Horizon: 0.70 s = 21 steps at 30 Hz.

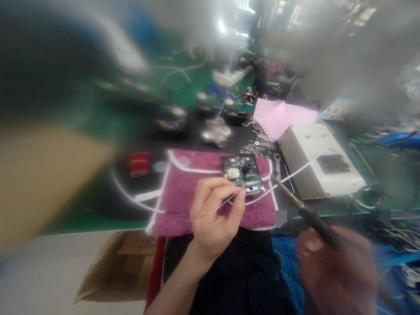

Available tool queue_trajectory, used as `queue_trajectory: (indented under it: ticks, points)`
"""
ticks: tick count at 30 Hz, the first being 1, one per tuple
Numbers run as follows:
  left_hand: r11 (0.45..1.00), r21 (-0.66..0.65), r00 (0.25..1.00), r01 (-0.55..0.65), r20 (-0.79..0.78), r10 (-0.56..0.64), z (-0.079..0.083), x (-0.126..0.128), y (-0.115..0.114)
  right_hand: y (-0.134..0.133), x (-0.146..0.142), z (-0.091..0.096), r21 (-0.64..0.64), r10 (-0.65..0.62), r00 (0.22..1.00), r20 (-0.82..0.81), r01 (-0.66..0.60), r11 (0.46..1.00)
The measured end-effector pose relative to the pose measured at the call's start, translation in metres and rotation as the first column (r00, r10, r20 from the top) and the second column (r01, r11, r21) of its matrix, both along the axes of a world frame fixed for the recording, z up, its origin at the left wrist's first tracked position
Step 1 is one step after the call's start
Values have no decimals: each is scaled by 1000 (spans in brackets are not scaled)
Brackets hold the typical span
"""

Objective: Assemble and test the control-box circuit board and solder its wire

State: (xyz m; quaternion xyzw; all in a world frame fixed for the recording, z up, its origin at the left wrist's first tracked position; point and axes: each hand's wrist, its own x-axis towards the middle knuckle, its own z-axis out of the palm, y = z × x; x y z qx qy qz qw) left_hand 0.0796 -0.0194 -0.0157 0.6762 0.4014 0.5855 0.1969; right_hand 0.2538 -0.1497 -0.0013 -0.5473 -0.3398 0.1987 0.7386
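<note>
A dark circuit board (243, 173) lies on a purple towel (183, 192) at the near edge of the bench. My left hand (215, 218) is closed in a pinch on a thin solder wire (210, 211), whose end reaches toward the board's near edge. My right hand (334, 271), blurred at the lower right, is wrapped round the handle of a soldering iron (305, 210). The iron's tip points up and left and sits just right of the board.
A white box (311, 148) with a white cable stands right of the towel. Pink paper sheets (278, 118) and several loose screws and washers (259, 146) lie behind the board. A red spool (139, 162) sits left. A cardboard box (118, 267) is below the bench.
</note>
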Motion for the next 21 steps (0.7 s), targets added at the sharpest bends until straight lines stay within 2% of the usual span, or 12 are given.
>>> queue_trajectory:
  ticks: [6, 21]
  points:
    - [1000, 9, 1000, 5, -13, -5, -1, 0, 0, -2, -1, 3, -30, -49, 997, 61, 51, 998]
    - [999, -30, 999, -30, 31, 31, 0, 4, 3, -2, -3, 4, -77, 3, 999, 41, 0, 997]
